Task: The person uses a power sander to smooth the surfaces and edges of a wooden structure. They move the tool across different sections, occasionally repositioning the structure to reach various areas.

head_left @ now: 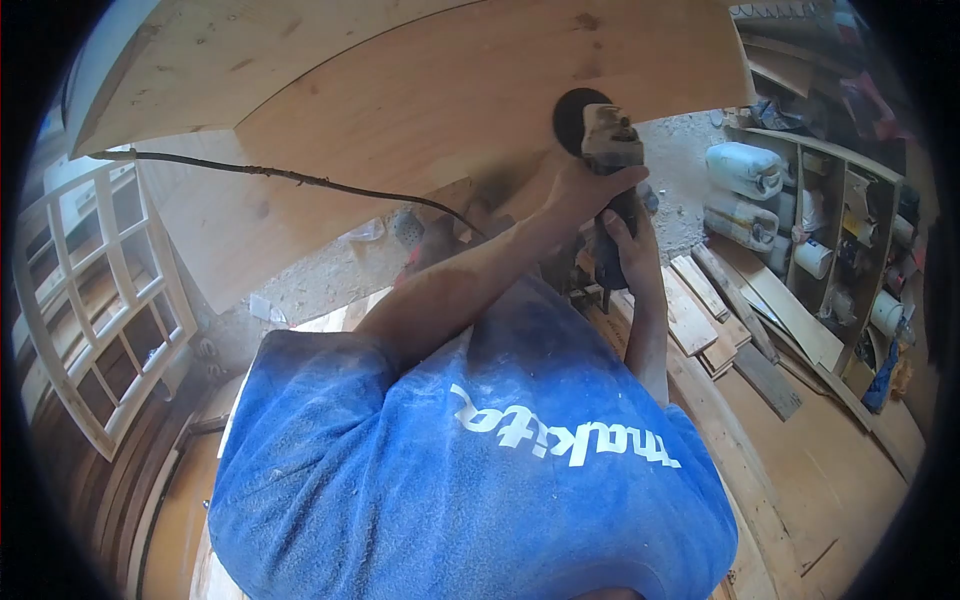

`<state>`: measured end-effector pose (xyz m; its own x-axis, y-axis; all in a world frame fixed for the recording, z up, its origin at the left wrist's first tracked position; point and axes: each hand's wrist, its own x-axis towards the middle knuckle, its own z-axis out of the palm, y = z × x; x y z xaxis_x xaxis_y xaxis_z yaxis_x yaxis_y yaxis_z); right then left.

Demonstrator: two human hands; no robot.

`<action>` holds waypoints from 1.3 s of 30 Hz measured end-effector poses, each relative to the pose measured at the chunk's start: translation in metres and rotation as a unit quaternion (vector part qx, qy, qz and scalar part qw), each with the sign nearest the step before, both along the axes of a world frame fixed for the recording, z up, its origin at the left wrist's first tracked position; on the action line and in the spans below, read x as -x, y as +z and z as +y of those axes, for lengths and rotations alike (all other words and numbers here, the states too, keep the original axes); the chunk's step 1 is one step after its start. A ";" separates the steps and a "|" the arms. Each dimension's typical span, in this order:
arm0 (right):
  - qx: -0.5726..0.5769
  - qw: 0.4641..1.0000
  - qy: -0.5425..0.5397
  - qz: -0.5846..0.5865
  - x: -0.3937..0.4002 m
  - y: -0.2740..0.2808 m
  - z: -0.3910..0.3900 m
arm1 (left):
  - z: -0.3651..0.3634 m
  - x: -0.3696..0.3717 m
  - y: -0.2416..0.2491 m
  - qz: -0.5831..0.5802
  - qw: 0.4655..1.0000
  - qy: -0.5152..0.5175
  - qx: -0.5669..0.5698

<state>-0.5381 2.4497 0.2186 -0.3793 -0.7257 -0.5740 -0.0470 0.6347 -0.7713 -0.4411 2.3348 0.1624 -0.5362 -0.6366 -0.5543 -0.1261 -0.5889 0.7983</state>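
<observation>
An angle grinder with a dark round disc is against the large plywood panel at the top. My left hand is closed around the grinder just behind its head, the thumb lying across it. Lower down, my right hand wraps the dark body of the same tool. The disc rests on or very near the wood, beside a few dark marks; exact contact cannot be told.
A black cable crosses below the panel. At left stands a wooden lattice frame. Wood offcuts lie at right, near white plastic jugs and a shelf unit holding containers.
</observation>
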 end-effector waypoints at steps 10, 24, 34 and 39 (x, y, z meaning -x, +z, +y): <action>0.061 0.991 0.097 0.070 -0.071 -0.020 -0.003 | 0.000 -0.091 0.001 -0.047 0.998 0.030 -0.013; 0.080 0.977 0.197 0.016 -0.171 -0.012 0.002 | 0.042 -0.214 0.007 -0.034 0.986 0.147 -0.063; 0.051 0.979 0.175 0.093 -0.099 -0.007 0.017 | 0.038 -0.139 0.007 -0.007 0.996 0.090 -0.024; 0.065 0.989 0.108 0.077 -0.042 -0.020 0.034 | 0.032 -0.073 0.015 -0.031 0.997 0.007 -0.065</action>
<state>-0.4961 2.4839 0.1984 -0.2838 -0.8628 -0.4184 -0.2944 0.4937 -0.8183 -0.3682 2.3670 0.1769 -0.4894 -0.5645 -0.6647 -0.1640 -0.6891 0.7059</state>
